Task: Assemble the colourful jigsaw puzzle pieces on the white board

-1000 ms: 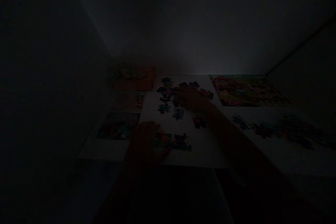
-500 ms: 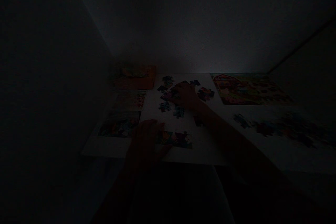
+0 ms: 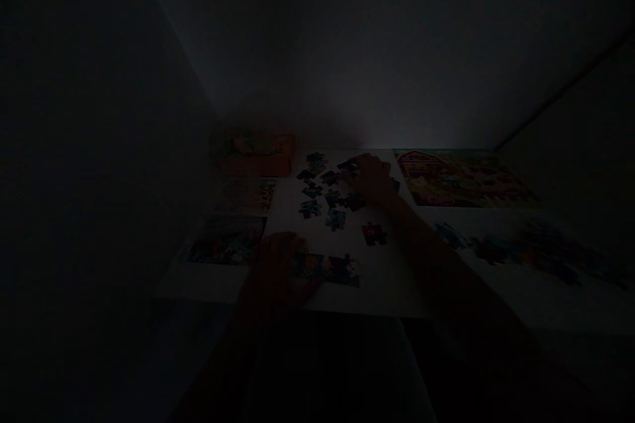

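The scene is very dark. My left hand rests on the white table beside two joined-looking puzzle pieces, its thumb apart from its fingers and near their lower edge. My right hand reaches over the far group of loose puzzle pieces, fingers spread and touching or just above them. The pieces under its palm are partly hidden. A single reddish puzzle piece lies apart, left of my right forearm.
An orange box stands at the back left against the wall. Picture sheets lie at the left, and a larger farm picture at the back right. Many more puzzle pieces are heaped on the right. The table's front edge is near me.
My right hand has moved to the right across the loose pieces, uncovering several of them in the middle. My left hand stays beside the joined pieces. The view has shifted slightly.
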{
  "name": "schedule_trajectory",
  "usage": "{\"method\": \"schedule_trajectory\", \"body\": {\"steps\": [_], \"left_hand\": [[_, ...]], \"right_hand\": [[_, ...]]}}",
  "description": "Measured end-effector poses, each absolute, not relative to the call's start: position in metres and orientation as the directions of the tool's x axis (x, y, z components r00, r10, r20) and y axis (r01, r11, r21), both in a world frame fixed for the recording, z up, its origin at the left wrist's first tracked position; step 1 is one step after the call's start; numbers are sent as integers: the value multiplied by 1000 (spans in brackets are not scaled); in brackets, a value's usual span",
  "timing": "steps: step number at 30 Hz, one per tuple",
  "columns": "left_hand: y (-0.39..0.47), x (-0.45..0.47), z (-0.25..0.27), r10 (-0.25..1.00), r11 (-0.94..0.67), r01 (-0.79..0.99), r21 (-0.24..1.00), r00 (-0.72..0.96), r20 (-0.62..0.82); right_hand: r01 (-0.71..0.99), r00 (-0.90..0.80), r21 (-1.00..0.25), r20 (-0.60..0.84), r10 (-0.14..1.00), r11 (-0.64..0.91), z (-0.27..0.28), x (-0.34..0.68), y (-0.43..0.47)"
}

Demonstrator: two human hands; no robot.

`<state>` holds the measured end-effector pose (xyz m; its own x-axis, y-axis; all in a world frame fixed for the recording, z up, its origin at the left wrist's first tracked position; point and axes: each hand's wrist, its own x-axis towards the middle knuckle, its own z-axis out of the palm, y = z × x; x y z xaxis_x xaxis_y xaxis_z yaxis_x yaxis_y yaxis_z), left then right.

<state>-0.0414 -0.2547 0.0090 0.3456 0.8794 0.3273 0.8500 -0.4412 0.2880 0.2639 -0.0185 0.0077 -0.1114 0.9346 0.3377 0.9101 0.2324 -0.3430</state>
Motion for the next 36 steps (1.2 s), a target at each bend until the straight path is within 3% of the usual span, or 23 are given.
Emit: {"method": "schedule_trajectory", "body": {"steps": [7,17,28,36], "left_hand": [[-255,-43,6,881,-444,842,307,346,324],[-257,-39,10,896,-429,831,355,339,287],[-254,-37,11,894,-429,836,342,337,296],[-253,-36,12,888,-428,856,290,339,312]], "right_hand": [[867,-234,-416,150,961,276,27,210,41],[826,-266,-509,27,963,243,24,195,74],[648,-232,-734,65,971,204,51,243,17],[371,-222,-914,84,971,164,59,307,-80]]}}
